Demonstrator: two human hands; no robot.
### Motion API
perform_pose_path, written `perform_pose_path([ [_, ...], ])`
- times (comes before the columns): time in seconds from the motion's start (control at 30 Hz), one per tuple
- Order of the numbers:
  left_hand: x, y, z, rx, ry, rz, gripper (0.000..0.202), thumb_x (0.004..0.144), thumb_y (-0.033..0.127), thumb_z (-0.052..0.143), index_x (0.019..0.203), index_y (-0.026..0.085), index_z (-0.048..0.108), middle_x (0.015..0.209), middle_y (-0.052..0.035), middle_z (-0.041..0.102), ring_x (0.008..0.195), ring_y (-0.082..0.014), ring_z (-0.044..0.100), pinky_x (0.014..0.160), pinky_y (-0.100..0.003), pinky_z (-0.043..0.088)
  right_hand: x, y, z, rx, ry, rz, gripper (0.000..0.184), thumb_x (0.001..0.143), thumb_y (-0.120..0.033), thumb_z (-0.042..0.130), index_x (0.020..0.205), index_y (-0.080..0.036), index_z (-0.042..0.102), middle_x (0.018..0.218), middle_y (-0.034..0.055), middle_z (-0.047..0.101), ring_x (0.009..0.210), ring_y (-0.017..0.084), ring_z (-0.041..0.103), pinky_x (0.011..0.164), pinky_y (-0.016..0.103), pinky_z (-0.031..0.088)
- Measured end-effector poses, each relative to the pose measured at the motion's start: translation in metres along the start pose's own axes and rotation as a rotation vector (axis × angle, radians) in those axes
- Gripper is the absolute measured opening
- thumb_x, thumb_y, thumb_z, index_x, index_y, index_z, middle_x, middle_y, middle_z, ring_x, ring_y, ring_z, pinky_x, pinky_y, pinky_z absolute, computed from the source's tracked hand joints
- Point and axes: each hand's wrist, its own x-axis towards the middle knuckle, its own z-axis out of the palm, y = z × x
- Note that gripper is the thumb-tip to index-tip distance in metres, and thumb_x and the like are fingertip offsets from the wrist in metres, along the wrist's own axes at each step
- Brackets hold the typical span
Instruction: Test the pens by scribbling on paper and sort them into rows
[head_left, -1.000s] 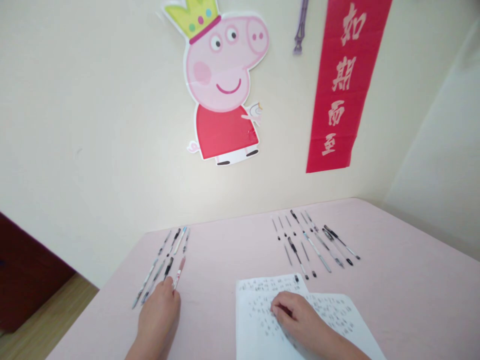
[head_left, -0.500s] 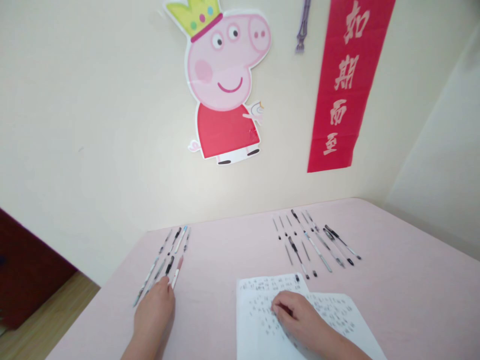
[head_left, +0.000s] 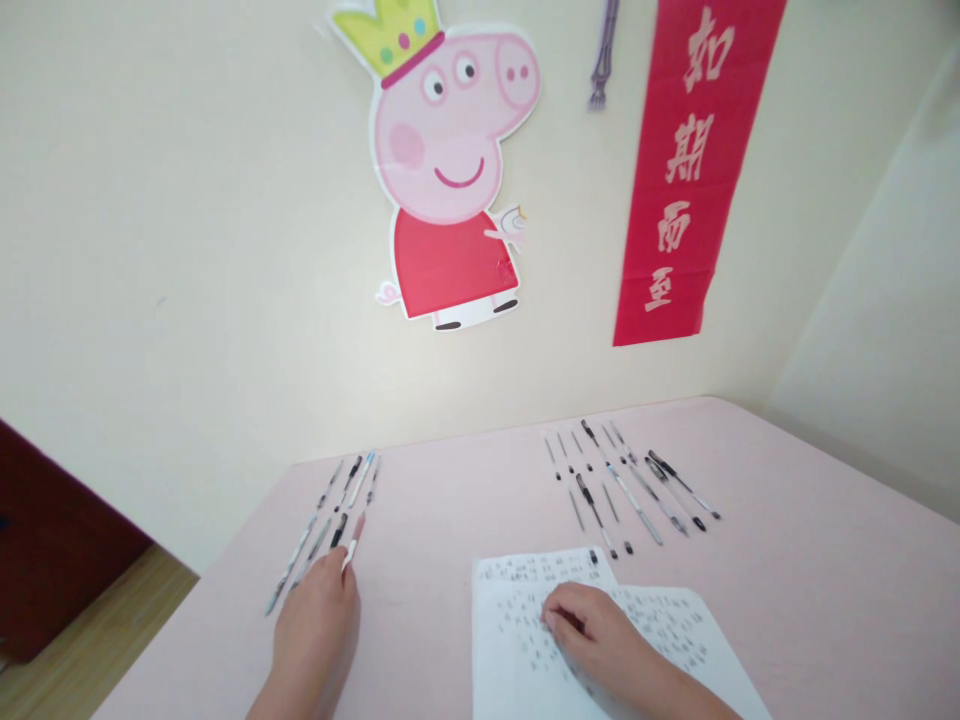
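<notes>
My left hand (head_left: 319, 605) is closed at the near end of a pink-and-white pen (head_left: 355, 538), its fingertips around the lower part. Just left of that pen, a black-gripped pen (head_left: 339, 529) runs partly behind the fingers. A grey pen (head_left: 319, 540) and a pale patterned pen (head_left: 291, 565) lie beside the same hand. My right hand (head_left: 592, 630) rests curled on the written sheet of paper (head_left: 517, 680). Whatever its fingers hold, if anything, is hidden in the dark hollow of the palm.
A farther row at the left includes a blue-and-white pen (head_left: 361, 478). Several pens, refills and caps, among them a black pen (head_left: 596, 515), lie in rows at the right. The pink table (head_left: 427, 520) meets a wall with a pig cutout (head_left: 457, 255) and a red banner (head_left: 690, 180).
My left hand has shifted slightly right, up against the lower end of the pink-and-white pen. My right hand stays in place on the paper.
</notes>
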Motion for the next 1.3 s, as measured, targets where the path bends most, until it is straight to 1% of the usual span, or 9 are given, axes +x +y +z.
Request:
perform_pose_path([
  [0.1,-0.004,0.021,-0.002,-0.063,0.039,0.111,0.028,0.090,0.025,0.031,0.107,0.017,0.052,0.114,-0.0112,0.059,0.092,-0.0223,0.061,0.077,-0.032,0.040,0.000,0.001,0.000,0.000,0.004,-0.008,0.019,0.081,-0.017,0.045,0.072,-0.017,0.062,0.072,0.0026,0.063,0.069,0.015,0.055,0.066,0.023,0.039],
  [0.17,-0.008,0.043,-0.004,-0.127,0.029,0.219,0.026,0.090,0.025,0.031,0.104,0.018,0.052,0.110,-0.0098,0.059,0.094,-0.0205,0.059,0.080,-0.031,0.040,0.000,0.001,0.000,-0.004,0.007,-0.006,0.019,0.081,-0.017,0.045,0.072,-0.017,0.062,0.072,0.0025,0.063,0.069,0.015,0.056,0.066,0.023,0.039],
  [0.43,-0.033,0.168,-0.013,-0.382,-0.145,0.597,0.018,0.085,0.029,0.043,0.088,0.020,0.058,0.091,-0.0047,0.060,0.082,-0.0170,0.058,0.073,-0.028,0.042,0.001,0.002,0.001,-0.035,0.015,0.001,0.018,0.075,-0.014,0.046,0.073,-0.016,0.064,0.072,0.0028,0.064,0.070,0.016,0.056,0.066,0.024,0.038],
  [0.6,-0.033,0.240,-0.011,-0.286,-0.306,0.661,0.031,0.084,0.040,0.043,0.098,0.017,0.060,0.102,-0.0107,0.062,0.093,-0.0228,0.060,0.079,-0.032,0.045,0.003,0.006,0.005,0.007,-0.006,-0.024,0.022,0.071,-0.008,0.042,0.071,-0.015,0.063,0.070,0.0027,0.064,0.067,0.016,0.056,0.063,0.023,0.038],
  [0.77,-0.028,0.284,-0.010,-0.181,-0.393,0.632,0.040,0.084,0.038,0.040,0.101,0.010,0.065,0.104,-0.0195,0.064,0.098,-0.0290,0.061,0.080,-0.037,0.048,0.002,0.006,0.005,0.063,-0.009,-0.039,0.025,0.072,-0.007,0.042,0.077,-0.015,0.065,0.076,0.0031,0.067,0.072,0.017,0.058,0.067,0.024,0.039],
  [0.93,-0.028,0.297,-0.005,-0.141,-0.401,0.600,0.039,0.083,0.029,0.041,0.099,0.007,0.067,0.101,-0.0215,0.066,0.097,-0.0327,0.062,0.077,-0.038,0.050,0.001,0.009,0.006,0.060,0.007,-0.068,0.024,0.069,-0.004,0.041,0.071,-0.014,0.063,0.070,0.0015,0.065,0.067,0.016,0.059,0.060,0.022,0.038],
  [1.07,-0.026,0.289,-0.005,-0.140,-0.372,0.575,0.035,0.080,0.029,0.045,0.095,0.009,0.069,0.096,-0.0192,0.068,0.093,-0.0297,0.064,0.075,-0.034,0.050,0.001,0.008,0.005,0.050,0.011,-0.083,0.023,0.071,-0.006,0.041,0.071,-0.015,0.063,0.069,0.0015,0.064,0.066,0.015,0.058,0.060,0.021,0.038],
  [1.17,-0.016,0.268,-0.008,-0.158,-0.301,0.543,0.036,0.082,0.033,0.043,0.098,0.012,0.067,0.096,-0.0163,0.068,0.092,-0.0265,0.064,0.075,-0.032,0.049,0.001,0.005,0.004,-0.015,0.023,-0.042,0.020,0.075,-0.011,0.044,0.070,-0.015,0.063,0.068,0.0022,0.063,0.066,0.015,0.057,0.061,0.022,0.038],
  [1.3,0.014,0.219,-0.011,-0.145,-0.181,0.428,0.039,0.088,0.034,0.032,0.101,0.015,0.064,0.102,-0.0146,0.066,0.095,-0.0237,0.062,0.078,-0.031,0.047,0.001,0.005,0.002,-0.035,0.017,-0.013,0.019,0.076,-0.013,0.046,0.072,-0.016,0.064,0.072,0.0029,0.064,0.069,0.015,0.057,0.065,0.023,0.039],
])
